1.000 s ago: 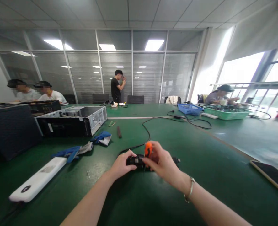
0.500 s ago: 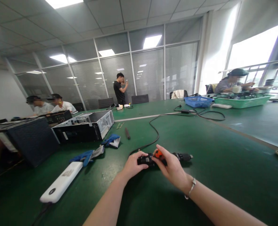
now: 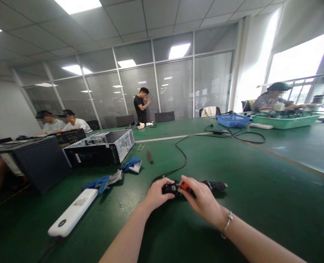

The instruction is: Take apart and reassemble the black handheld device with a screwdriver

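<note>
A black corded electric screwdriver (image 3: 217, 185) lies crosswise on the green table, its bit end toward the right. My left hand (image 3: 159, 193) is closed round its cord end, thumb in front and fingers behind. Over the middle of the tool, my right hand (image 3: 202, 195) pinches a small orange-and-black piece (image 3: 186, 186) between thumb and fingers. The fingers cover most of that piece, so its kind and whether it is joined to the tool cannot be made out. A black cable (image 3: 182, 153) runs from the tool's left end.
A white power strip (image 3: 73, 212) and blue-grey gloves (image 3: 101, 182) lie to the left. Behind them stand an open computer case (image 3: 96, 155) and a dark case (image 3: 41, 164). A dark stick (image 3: 150, 157), a blue basket (image 3: 233, 120) and a green basket (image 3: 288, 122) are farther back. Several people are around the table.
The view has shifted slightly. My right fingers have turned a little, lower and more closed round the orange-and-black piece. My left hand keeps its hold on the electric screwdriver.
</note>
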`<state>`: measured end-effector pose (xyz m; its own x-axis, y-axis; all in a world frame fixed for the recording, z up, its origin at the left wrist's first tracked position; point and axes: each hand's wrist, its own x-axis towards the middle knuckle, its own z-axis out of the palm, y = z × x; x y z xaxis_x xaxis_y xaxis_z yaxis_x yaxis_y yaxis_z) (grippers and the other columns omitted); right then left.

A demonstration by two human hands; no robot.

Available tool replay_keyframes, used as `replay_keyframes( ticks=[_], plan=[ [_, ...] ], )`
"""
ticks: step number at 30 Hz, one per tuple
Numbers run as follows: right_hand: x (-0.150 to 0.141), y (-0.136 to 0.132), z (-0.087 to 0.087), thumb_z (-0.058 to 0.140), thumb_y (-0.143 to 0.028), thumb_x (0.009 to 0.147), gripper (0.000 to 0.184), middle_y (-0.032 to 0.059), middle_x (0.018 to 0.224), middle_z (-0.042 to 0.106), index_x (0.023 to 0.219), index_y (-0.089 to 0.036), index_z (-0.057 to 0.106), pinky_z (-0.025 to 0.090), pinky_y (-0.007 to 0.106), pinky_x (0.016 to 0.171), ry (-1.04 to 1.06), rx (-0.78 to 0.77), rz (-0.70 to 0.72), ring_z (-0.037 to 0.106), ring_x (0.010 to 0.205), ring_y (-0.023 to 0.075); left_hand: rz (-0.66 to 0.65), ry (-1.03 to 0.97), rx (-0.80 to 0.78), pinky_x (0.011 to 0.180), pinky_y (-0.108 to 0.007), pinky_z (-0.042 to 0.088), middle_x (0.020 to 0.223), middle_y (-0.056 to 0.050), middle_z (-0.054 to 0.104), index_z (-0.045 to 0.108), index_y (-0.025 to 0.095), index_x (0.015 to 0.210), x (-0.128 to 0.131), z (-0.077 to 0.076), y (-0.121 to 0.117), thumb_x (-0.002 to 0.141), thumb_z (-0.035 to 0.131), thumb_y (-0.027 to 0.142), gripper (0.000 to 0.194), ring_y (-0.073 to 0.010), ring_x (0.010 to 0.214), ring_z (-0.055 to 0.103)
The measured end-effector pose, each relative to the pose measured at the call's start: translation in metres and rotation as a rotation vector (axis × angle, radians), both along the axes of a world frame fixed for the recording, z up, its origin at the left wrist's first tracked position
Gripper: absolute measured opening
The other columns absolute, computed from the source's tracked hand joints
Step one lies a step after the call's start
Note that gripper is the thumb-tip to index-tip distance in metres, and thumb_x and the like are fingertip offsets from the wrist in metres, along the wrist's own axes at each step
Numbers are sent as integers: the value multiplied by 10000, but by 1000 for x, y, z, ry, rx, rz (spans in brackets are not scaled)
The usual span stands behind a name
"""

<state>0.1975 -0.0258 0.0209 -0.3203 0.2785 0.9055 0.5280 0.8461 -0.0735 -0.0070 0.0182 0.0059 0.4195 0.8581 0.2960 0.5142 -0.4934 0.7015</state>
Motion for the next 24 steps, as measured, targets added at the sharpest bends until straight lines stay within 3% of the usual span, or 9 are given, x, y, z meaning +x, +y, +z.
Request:
replay_keyframes(
  ticks=[4,11,17,21,24],
  plan=[
    [3,0,-1,528,-123,925,497,98,1066,668,1390,-204,371,588,297,759,-12,76,29,669,942,194,3,9,10,879,-290,449,1017,0,690,671,222,1020,0,1,0,652,788,147,394,-223,967,625],
    [0,-1,5,478,-144,951,455,106,1076,655,1390,-196,372,586,301,749,-43,2,30,660,933,192,12,8,22,868,-283,451,1007,-1,690,668,216,1010,0,0,-1,657,793,166,378,-211,937,628],
    [-4,-8,13,479,-165,941,425,122,1144,584,1359,-235,445,565,373,814,-53,-122,-14,620,997,224,4,-1,43,880,-294,452,1021,-7,686,662,211,1050,-1,-3,-1,674,786,180,397,-212,933,624],
    [-1,-6,10,530,-194,928,421,85,1048,614,1337,-279,479,568,327,729,-25,-100,3,638,876,197,8,6,54,895,-313,448,1027,-10,687,669,211,1046,-1,-3,-1,673,790,199,393,-221,934,624],
    [-1,-7,10,456,-139,947,477,88,1112,618,1400,-276,401,566,309,795,-10,-135,67,636,957,189,7,5,39,907,-314,445,1038,-10,685,669,212,1052,-1,-2,-1,656,798,183,417,-223,948,622]
  ],
)
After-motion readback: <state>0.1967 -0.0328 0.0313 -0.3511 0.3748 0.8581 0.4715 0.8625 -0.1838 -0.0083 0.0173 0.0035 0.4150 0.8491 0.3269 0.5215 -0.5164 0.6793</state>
